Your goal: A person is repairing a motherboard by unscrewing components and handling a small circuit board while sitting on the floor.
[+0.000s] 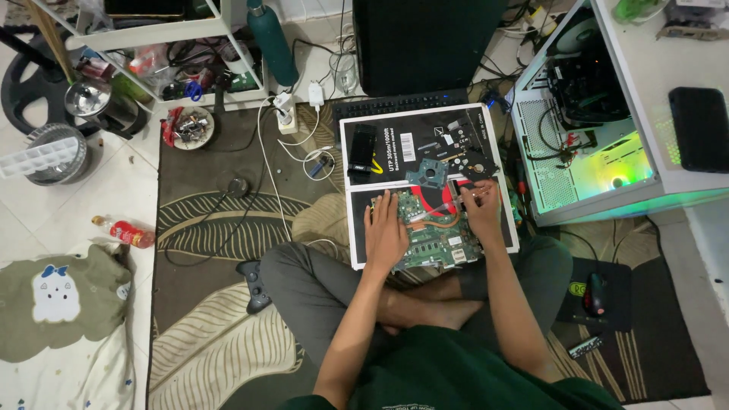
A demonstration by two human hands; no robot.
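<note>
Green circuit board on a white-edged flat box, on the rug before a seated person's crossed legs.

Left to right: left hand lies flat and open on the board's left half, gripping nothing, evidently steadying it. The board's copper heat pipe shows between the hands. Right hand is curled at the board's upper right corner, fingertips pinched together; whether they hold anything cannot be told. An open, lit computer case stands further right.
</note>
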